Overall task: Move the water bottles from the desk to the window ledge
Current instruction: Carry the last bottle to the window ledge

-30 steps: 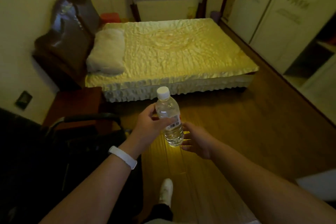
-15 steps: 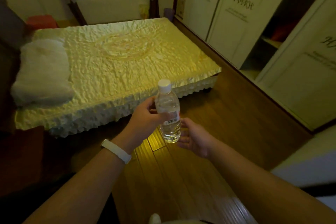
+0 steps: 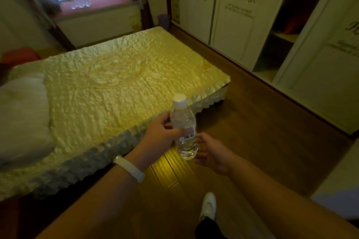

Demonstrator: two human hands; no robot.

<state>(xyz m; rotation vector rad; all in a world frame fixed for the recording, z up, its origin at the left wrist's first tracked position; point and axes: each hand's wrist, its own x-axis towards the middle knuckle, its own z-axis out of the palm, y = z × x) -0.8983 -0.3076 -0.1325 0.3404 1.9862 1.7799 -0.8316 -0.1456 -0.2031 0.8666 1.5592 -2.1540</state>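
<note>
A clear water bottle (image 3: 184, 128) with a white cap is held upright in front of me, above the wooden floor by the bed's corner. My left hand (image 3: 159, 139) grips its middle, thumb across the label. My right hand (image 3: 211, 153) hovers just right of the bottle's lower part, fingers relaxed and apart, holding nothing. Far off, the reddish window ledge (image 3: 108, 4) carries a few clear bottles (image 3: 79, 1), blurred.
A bed with a yellow cover (image 3: 108, 83) and a white pillow (image 3: 21, 114) fills the left. White wardrobe doors (image 3: 239, 23) line the right wall, one section standing open. A strip of wooden floor (image 3: 252, 114) runs between them toward the window. My white shoe (image 3: 208, 207) shows below.
The view has swung right and moved forward along the bed; the window ledge looks nearer. My left hand still grips the bottle and my right hand stays beside it.
</note>
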